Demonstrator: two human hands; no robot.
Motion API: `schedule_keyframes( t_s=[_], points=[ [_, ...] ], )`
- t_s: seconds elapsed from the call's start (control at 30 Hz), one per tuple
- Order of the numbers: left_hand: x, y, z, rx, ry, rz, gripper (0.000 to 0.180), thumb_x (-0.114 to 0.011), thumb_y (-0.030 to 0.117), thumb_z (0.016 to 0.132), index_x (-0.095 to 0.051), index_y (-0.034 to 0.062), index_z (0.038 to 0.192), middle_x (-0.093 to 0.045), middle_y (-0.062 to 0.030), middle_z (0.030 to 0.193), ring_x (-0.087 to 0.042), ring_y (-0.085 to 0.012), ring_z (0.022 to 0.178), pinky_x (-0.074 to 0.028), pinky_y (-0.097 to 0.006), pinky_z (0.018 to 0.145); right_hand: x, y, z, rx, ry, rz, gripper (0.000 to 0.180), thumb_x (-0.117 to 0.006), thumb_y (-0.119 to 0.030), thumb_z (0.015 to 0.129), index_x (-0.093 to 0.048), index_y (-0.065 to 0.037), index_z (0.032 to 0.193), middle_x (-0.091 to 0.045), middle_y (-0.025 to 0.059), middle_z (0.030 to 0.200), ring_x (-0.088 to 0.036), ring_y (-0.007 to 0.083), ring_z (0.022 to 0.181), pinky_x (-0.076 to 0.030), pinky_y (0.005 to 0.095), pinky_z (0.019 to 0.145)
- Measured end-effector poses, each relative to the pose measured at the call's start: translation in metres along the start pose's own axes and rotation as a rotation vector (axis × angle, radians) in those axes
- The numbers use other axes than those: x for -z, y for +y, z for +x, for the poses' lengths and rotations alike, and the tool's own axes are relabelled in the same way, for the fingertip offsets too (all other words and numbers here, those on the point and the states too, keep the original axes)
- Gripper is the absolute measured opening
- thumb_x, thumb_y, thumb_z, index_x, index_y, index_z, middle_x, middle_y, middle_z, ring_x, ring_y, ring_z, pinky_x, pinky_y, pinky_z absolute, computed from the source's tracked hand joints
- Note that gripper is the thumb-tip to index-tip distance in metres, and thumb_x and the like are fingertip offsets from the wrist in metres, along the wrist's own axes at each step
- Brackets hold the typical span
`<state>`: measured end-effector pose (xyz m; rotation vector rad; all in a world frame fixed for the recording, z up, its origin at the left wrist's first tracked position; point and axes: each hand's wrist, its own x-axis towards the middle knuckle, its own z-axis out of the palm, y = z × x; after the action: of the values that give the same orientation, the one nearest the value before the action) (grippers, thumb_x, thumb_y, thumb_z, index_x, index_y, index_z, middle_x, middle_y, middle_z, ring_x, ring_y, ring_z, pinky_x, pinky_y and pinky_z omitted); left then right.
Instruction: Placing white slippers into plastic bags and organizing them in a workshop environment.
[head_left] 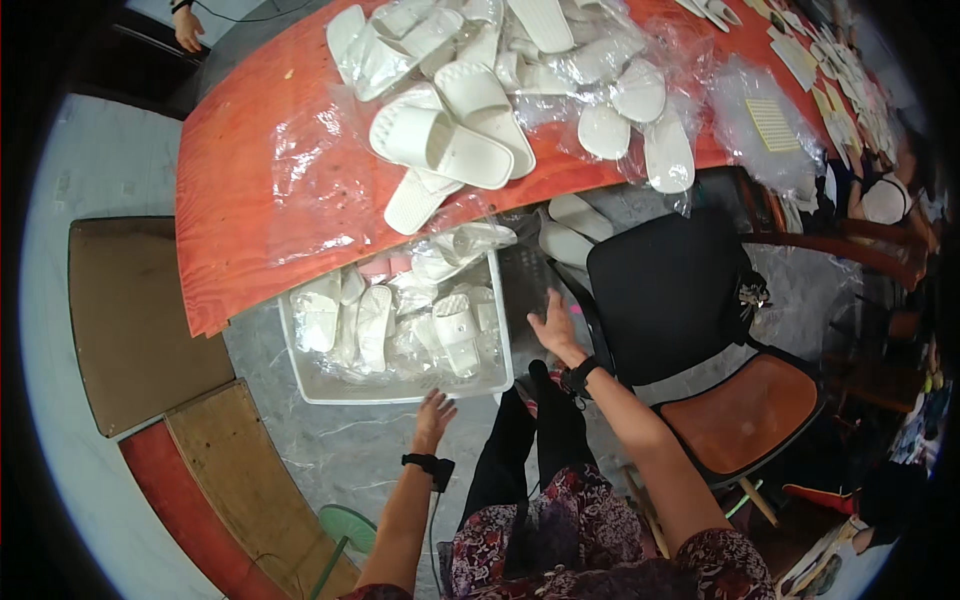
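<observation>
While the person stands over the white bin (440, 391), both hands hang open above the grey floor (340, 450). From where I stand, the left hand (433, 418) is just beside the bin's near rim, its grip loose, fingers spread a little and empty. The right hand (556, 328) is off to the bin's right, between it and a black-backed chair (663, 295), that grip wide, thumb well apart from the fingers, also holding nothing. Each wrist wears a black band (428, 463). Inside the bin lie white slippers (457, 330), many in clear plastic wrapping, with some pink pieces (385, 267) near the far side. Just beyond stands an orange-red desk (235, 200), where more white sandals (440, 145) are heaped, loose ones overlapping wrapped ones. Toward the desk's right end, a yellow sheet (772, 125) lies among clear plastic (735, 100). A pale pair of slippers (567, 230) sits on the floor behind the chair, and at the far left another person's hand (188, 32) hangs down.
</observation>
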<state>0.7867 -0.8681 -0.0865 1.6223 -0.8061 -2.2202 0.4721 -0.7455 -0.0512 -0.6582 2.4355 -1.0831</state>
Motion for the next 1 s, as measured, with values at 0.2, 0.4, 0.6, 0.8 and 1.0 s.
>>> schedule_keyframes(
  t_s=[0.2, 0.4, 0.6, 0.8, 1.0],
  points=[
    [-0.077, 0.012, -0.041, 0.051, -0.166, -0.021, 0.039, -0.049, 0.012, 0.084, -0.036, 0.0044, 0.12, -0.044, -0.0164, 0.119, -0.049, -0.0319, 0.103, -0.043, -0.043, 0.085, 0.053, -0.079, 0.08, 0.09, 0.167, 0.029, 0.087, -0.073, -0.02, 0.061, -0.021, -0.002, 0.128, -0.027, 0.0271, 0.124, -0.031, 0.0443, 0.114, -0.034, 0.0426, 0.094],
    [-0.129, 0.026, -0.046, -0.003, -0.168, -0.033, 0.038, -0.049, 0.015, 0.085, -0.037, 0.0042, 0.12, -0.045, -0.0167, 0.117, -0.051, -0.0312, 0.101, -0.044, -0.042, 0.085, 0.036, -0.084, 0.127, 0.31, 0.185, -0.227, 0.067, -0.072, -0.021, 0.059, -0.042, -0.012, 0.119, -0.031, 0.026, 0.125, -0.035, 0.0422, 0.113, -0.038, 0.0449, 0.089],
    [-0.166, 0.051, -0.043, -0.012, -0.167, -0.104, 0.043, -0.049, 0.02, 0.085, -0.034, 0.0046, 0.122, -0.042, -0.0181, 0.121, -0.047, -0.0322, 0.106, -0.042, -0.042, 0.088, 0.016, -0.092, 0.109, 0.354, -0.036, 0.118, 0.017, -0.051, -0.006, 0.072, -0.046, -0.003, 0.088, -0.054, 0.0191, 0.084, -0.053, 0.0381, 0.078, -0.043, 0.0455, 0.066],
    [-0.214, 0.072, -0.054, 0.306, -0.065, -0.471, 0.093, -0.049, 0.066, 0.07, -0.021, 0.0006, 0.13, -0.036, -0.014, 0.127, -0.036, -0.0335, 0.116, -0.029, -0.044, 0.098, 0.052, -0.127, 0.006, 0.335, -0.079, 0.154, 0.025, -0.053, -0.01, 0.072, -0.039, -0.003, 0.092, -0.052, 0.0222, 0.083, -0.052, 0.0421, 0.071, -0.042, 0.0487, 0.06],
    [-0.217, 0.088, -0.094, 0.037, -0.396, -0.524, 0.064, -0.041, 0.053, 0.082, -0.036, 0.0042, 0.123, -0.046, -0.0115, 0.12, -0.042, -0.0289, 0.111, -0.029, -0.043, 0.097, 0.099, -0.154, -0.072, 0.205, -0.132, 0.347, 0.03, -0.054, -0.016, 0.076, -0.036, 0.002, 0.093, -0.05, 0.0259, 0.079, -0.05, 0.0438, 0.075, -0.04, 0.0464, 0.062]
  ],
)
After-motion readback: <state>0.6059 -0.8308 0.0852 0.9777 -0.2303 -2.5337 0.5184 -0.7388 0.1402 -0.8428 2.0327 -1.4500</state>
